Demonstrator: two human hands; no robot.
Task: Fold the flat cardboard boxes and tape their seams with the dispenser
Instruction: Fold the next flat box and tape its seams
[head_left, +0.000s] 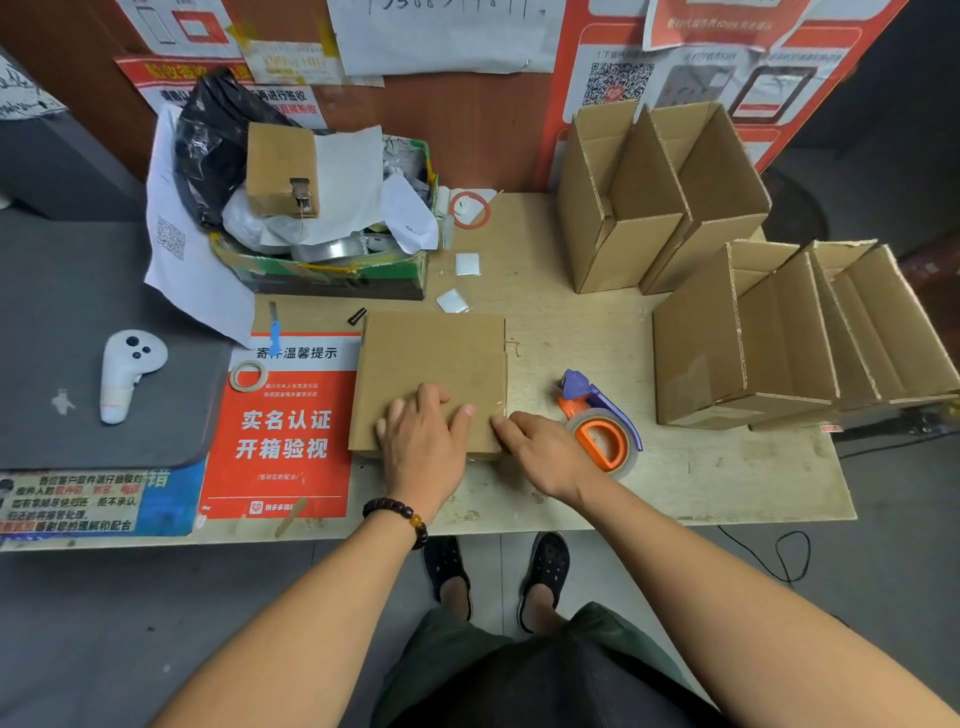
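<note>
Both hands were on the brown cardboard box (431, 374) at the wooden table's (727, 478) front edge.
The left hand (423, 436) lay flat, fingers straight, hiding its near edge; the right hand (540, 449) pressed fingertips on the corner's clear tape, beside the orange-and-purple tape dispenser (597, 421); open folded cartons (748, 332) stood right.

A light plywood table top (727, 488) with a worn, stained surface stands against a brown wooden wall panel (467, 124). White and red paper notices (447, 36) are stuck on this panel. Left of the table top lies a dark grey mat (62, 312). The floor is grey smooth concrete (156, 623), and a thin black cable (779, 558) lies on it at right. The light is dim and even.
</note>
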